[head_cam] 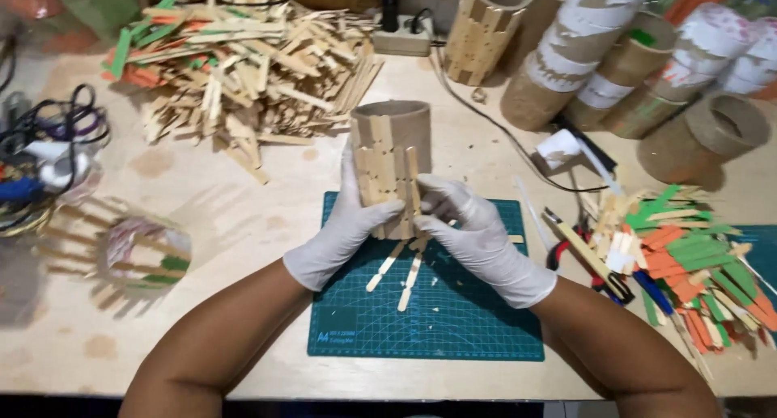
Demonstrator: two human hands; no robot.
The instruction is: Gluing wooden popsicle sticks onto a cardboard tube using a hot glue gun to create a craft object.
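Head view looks straight down on two white-gloved hands working at a pale wooden bench (243,224), over a dark green gridded cutting mat (453,321). Between them stands an upright brown cardboard tube (391,147), partly clad with short flat wooden sticks glued side by side. The left hand (340,232) wraps the tube's lower left flank, its grip closed around the clad wall, steadying it. The right hand (477,232) presses fingertips against one stick on the tube's right side, grip clamped on that stick and the tube together. By the look of it, the step in hand is seating a stick against the tube. Loose plain wooden sticks (405,272) lie on the mat just below the hands. The next move seems to call for steady pressure until the stick holds, then turning the tube to a bare patch. A large heap of plain sticks (251,70) lies at the far left, a pile of green and orange painted sticks (688,256) at the right, and more cardboard tubes (631,62) stand at the far right.
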